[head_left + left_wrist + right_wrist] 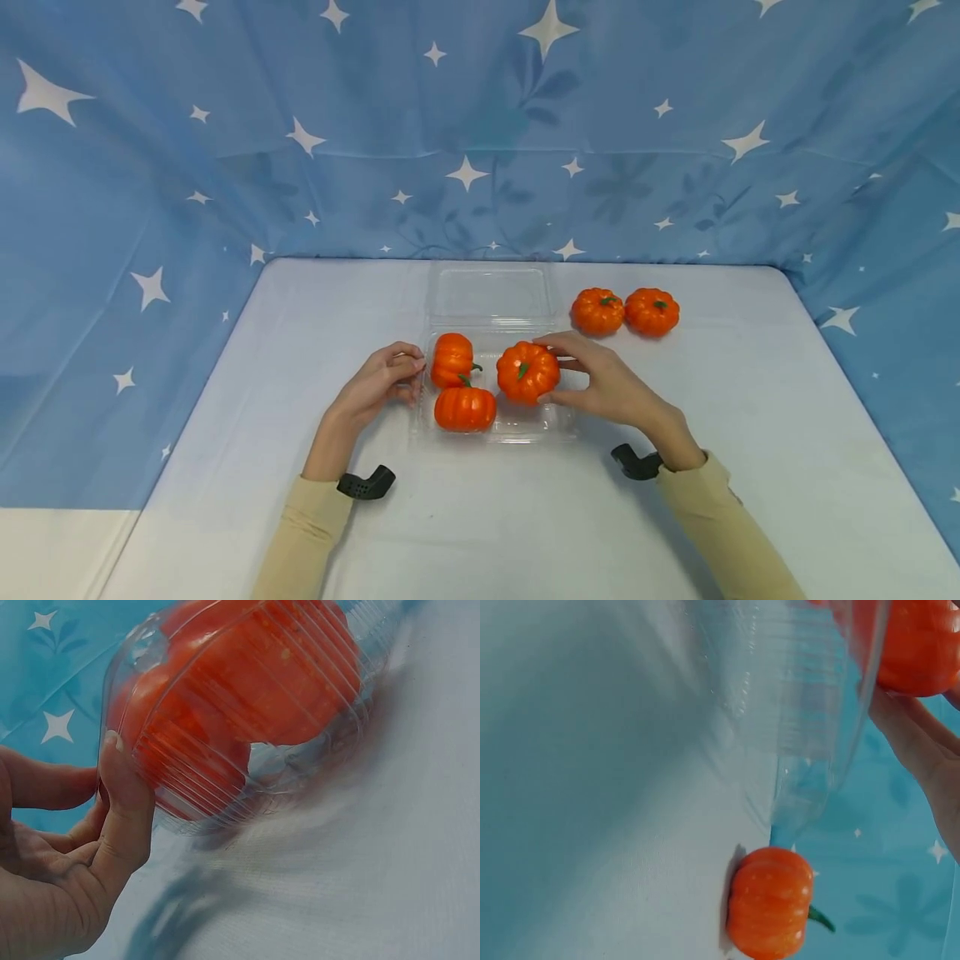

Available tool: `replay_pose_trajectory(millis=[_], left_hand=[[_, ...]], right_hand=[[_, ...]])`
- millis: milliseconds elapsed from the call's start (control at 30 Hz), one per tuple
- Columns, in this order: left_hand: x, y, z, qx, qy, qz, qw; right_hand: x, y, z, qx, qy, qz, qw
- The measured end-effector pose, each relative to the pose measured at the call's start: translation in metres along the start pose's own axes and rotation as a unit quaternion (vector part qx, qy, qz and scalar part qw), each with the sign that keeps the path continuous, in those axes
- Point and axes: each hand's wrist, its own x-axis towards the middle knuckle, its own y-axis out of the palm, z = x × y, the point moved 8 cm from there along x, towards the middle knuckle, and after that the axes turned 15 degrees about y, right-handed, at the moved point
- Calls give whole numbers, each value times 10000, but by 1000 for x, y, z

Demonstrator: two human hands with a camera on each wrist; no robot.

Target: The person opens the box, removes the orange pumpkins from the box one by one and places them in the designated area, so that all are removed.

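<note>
A clear plastic clamshell container stands mid-table with its lid folded back toward the far side. Two small orange pumpkins lie inside its left half, one pumpkin behind the other pumpkin. My left hand pinches the container's left rim between thumb and finger, as the left wrist view shows close up. In my right hand, thumb and fingers grip a third pumpkin from its right side, over the container's right half. Its green stem faces up.
Two more pumpkins sit on the white table behind my right hand, the left pumpkin close against the right pumpkin. A blue star-patterned curtain rises along the table's far edge and sides.
</note>
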Motion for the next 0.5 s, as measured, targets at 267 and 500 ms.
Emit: replay_pose_trajectory(millis=[267, 500], left_hand=[[-1, 0, 1, -33, -46, -32, 10000], [0, 1, 1, 10, -71, -45, 10000]], right_hand=[[-5, -19, -10, 196, 334, -287, 9988], [-12, -41, -21, 263, 589, -517, 9966]])
